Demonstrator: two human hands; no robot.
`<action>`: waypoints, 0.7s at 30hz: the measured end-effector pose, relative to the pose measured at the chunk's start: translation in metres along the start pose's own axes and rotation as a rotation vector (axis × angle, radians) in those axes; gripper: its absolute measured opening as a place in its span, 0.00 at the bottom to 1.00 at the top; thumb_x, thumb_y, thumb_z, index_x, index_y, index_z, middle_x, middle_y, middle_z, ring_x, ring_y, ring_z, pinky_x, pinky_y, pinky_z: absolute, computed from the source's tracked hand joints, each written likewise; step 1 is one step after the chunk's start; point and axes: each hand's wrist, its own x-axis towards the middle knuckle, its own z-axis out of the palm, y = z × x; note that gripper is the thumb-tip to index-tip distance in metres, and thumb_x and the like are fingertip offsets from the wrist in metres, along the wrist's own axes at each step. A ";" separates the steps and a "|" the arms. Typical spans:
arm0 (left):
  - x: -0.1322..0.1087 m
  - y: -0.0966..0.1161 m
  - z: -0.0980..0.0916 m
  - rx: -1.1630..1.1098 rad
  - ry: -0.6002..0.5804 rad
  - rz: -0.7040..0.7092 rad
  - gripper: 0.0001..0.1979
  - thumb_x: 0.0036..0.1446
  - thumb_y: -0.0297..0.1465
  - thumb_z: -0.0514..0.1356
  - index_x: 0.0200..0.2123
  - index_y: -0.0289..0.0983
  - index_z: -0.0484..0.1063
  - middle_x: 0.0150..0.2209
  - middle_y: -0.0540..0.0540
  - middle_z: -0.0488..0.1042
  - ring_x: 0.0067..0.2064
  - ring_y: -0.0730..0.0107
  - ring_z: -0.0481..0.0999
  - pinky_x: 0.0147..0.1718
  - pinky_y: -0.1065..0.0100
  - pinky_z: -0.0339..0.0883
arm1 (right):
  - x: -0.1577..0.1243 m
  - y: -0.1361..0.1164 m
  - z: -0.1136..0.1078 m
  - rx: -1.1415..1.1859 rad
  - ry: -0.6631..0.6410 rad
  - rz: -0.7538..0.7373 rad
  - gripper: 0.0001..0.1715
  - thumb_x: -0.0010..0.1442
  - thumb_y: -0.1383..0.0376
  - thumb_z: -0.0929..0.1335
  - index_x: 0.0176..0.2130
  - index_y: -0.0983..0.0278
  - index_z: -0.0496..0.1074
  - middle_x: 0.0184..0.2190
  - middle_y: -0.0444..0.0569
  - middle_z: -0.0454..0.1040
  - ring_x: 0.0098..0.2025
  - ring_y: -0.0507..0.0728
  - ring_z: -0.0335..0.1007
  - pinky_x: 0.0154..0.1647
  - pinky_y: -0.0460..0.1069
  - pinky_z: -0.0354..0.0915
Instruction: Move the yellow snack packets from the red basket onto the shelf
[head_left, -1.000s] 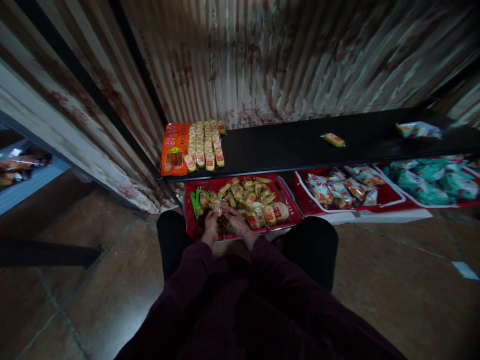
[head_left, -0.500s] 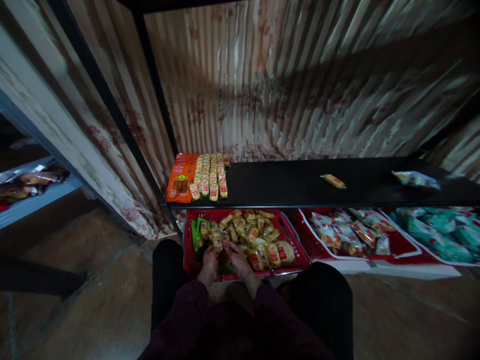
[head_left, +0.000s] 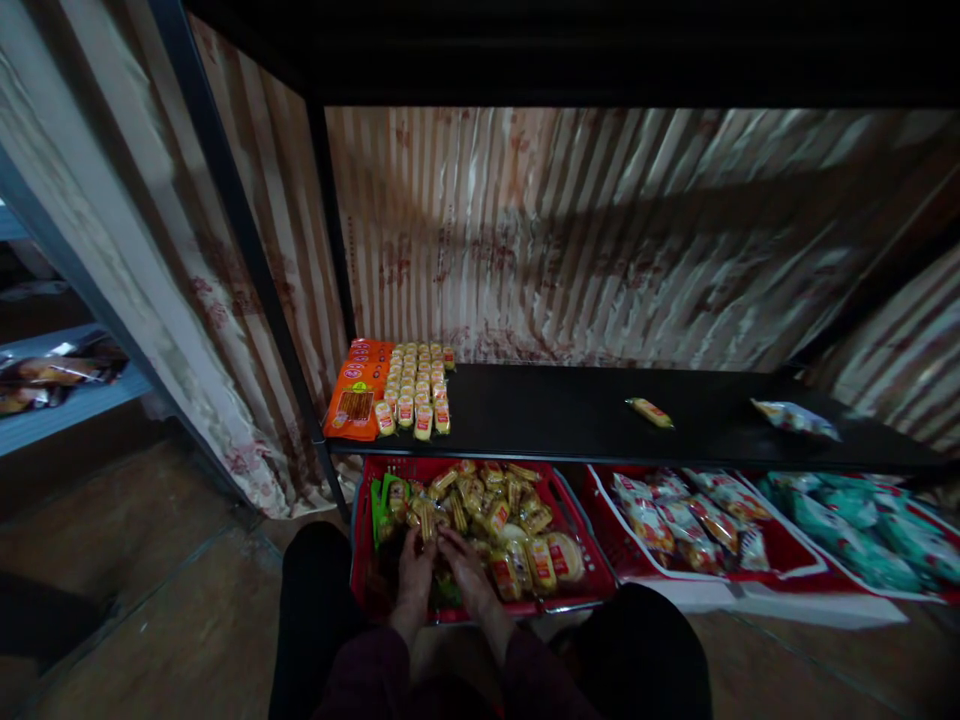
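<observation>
A red basket between my knees holds many small snacks in clear wrappers. My left hand is closed at the fingertips on a yellowish wrapped snack, over the left part of the basket. Close beside it, my right hand has its fingers bent against the same snack; the fingertips are partly hidden. More wrapped snacks with red labels lie to the right. Green packets stand at the basket's left side.
Above the basket runs a black shelf. Its left end carries an orange packet and rows of wrapped cakes. A single wrapped cake and a pale packet lie farther right. Baskets of packets stand at right.
The view has tilted up, so shelf and basket sit lower in the picture. Both hands stay together over the basket; the snack between them has turned to show a ridged side.
</observation>
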 end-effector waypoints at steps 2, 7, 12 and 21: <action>-0.003 0.004 0.001 0.103 -0.020 0.055 0.22 0.50 0.34 0.60 0.49 0.34 0.70 0.48 0.40 0.76 0.51 0.61 0.73 0.49 0.67 0.64 | -0.001 -0.003 0.000 0.006 0.036 0.039 0.32 0.33 0.46 0.75 0.36 0.61 0.78 0.43 0.53 0.77 0.52 0.64 0.69 0.56 0.56 0.61; -0.011 0.009 0.003 0.160 -0.001 0.209 0.20 0.49 0.28 0.59 0.48 0.35 0.71 0.53 0.39 0.72 0.56 0.62 0.69 0.56 0.67 0.57 | -0.002 -0.009 0.004 -0.065 0.055 0.033 0.32 0.37 0.45 0.74 0.39 0.60 0.77 0.43 0.52 0.77 0.55 0.64 0.67 0.57 0.56 0.61; -0.017 0.011 0.001 0.109 -0.018 0.295 0.19 0.50 0.25 0.58 0.47 0.37 0.73 0.53 0.38 0.71 0.57 0.61 0.68 0.58 0.65 0.55 | 0.002 -0.007 0.015 -0.065 0.084 0.006 0.32 0.37 0.45 0.74 0.40 0.59 0.77 0.42 0.53 0.78 0.54 0.65 0.68 0.53 0.57 0.64; -0.006 0.012 0.001 0.101 0.073 0.326 0.20 0.49 0.20 0.55 0.44 0.38 0.74 0.48 0.40 0.72 0.52 0.61 0.71 0.56 0.63 0.59 | 0.018 -0.007 0.020 -0.134 0.062 -0.073 0.35 0.42 0.44 0.71 0.46 0.59 0.76 0.47 0.54 0.76 0.53 0.63 0.68 0.56 0.56 0.62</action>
